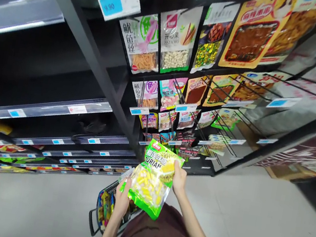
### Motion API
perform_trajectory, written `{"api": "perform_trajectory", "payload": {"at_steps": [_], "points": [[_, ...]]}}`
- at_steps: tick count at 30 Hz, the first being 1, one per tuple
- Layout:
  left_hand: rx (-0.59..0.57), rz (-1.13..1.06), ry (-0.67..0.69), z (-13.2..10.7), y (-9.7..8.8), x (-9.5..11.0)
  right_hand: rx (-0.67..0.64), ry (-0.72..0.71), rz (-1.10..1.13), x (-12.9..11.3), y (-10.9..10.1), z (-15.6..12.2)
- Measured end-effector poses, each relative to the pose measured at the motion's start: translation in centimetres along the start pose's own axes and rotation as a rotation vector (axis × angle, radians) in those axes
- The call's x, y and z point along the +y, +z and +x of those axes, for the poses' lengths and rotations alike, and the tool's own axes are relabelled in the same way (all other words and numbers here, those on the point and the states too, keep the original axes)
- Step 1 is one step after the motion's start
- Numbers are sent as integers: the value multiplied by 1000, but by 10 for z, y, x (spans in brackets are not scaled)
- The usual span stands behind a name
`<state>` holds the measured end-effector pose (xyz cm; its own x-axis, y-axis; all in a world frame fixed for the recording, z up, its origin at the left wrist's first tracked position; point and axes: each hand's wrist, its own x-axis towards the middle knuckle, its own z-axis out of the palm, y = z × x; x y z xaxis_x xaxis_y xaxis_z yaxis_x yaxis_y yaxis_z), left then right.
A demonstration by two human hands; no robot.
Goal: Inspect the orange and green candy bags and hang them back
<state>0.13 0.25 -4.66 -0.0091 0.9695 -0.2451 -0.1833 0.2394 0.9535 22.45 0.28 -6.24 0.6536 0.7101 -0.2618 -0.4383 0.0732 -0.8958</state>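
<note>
I hold a green and yellow bag of durian candy (154, 178) in both hands, low in the view. My left hand (122, 198) grips its lower left edge. My right hand (179, 177) grips its upper right edge. The bag is tilted and faces me, with yellow sweets showing through its clear window. Below it stands a shopping basket (103, 210) with several packets inside, partly hidden by my left arm and the bag.
A black peg rack (197, 101) of hanging snack bags with blue price tags fills the upper middle and right. Dark shelves (51, 141) with price strips run along the left. A price card reading 9.90 (117, 0) hangs at the top. Grey floor (251, 215) lies below.
</note>
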Motion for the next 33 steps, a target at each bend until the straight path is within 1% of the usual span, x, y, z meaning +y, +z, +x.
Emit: {"api": "perform_trajectory", "payload": {"at_steps": [3,6,8,12,15,19,21,23,26,28,30,33], "points": [[-52,-70,7,0,-6,-2,9,22,22,13,0,-1],[-22,-40,29,-2,-8,-2,38,48,50,25,0,-1],[-1,-38,17,-5,-7,0,54,79,77,30,1,-3],[-10,-104,-62,-15,-2,6,54,194,201,33,5,-10],[-32,-100,-145,-22,2,10,50,272,248,31,8,-16],[-51,-81,-154,-25,5,13,81,311,228,31,6,-19],[-72,-77,-148,-23,3,11,88,303,232,33,5,-18],[-85,-45,-145,-18,-2,6,96,265,238,34,3,-16],[-71,35,-149,-11,-12,-5,131,192,204,33,2,-14],[-66,42,-164,-8,-17,-11,138,155,166,32,1,-13],[-70,56,-167,-7,-19,-16,125,131,146,31,1,-13],[-51,112,-150,-8,-16,-15,98,114,146,28,-1,-12]]}}
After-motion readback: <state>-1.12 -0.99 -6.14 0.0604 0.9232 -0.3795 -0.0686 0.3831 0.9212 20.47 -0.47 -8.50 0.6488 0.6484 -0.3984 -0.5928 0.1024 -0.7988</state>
